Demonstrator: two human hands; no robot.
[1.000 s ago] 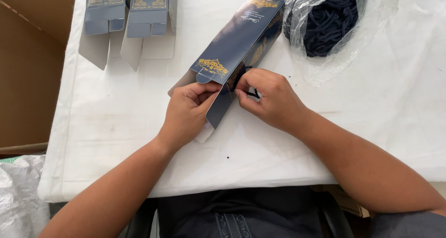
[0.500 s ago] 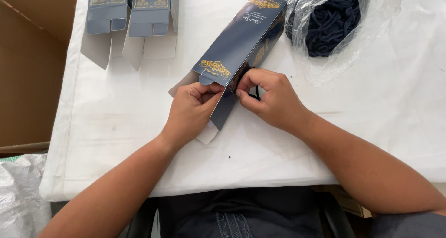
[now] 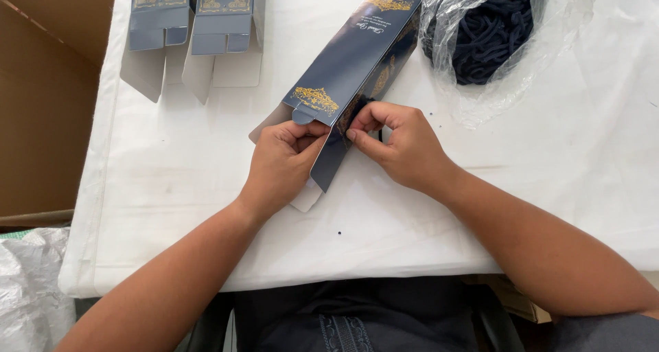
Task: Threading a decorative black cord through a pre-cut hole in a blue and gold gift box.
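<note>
A long dark blue carton (image 3: 357, 57) with gold ornament lies slanted on the white table (image 3: 171, 187), its near end open with flaps spread. My left hand (image 3: 281, 166) grips the near end, thumb and fingers pinching a flap. My right hand (image 3: 401, 146) is at the carton's open side, fingertips pinched on a dark cord end (image 3: 357, 111) at the opening. What is inside the carton is hidden.
Two more blue cartons (image 3: 192, 15) with open flaps lie at the table's far left. A clear plastic bag of dark cords (image 3: 491, 32) sits at the far right. A brown cardboard box (image 3: 41, 84) stands left of the table, a white sack (image 3: 27, 283) below it.
The carton and both hands have shifted slightly toward the far side. The right fingers have closed in tighter at the carton's opening.
</note>
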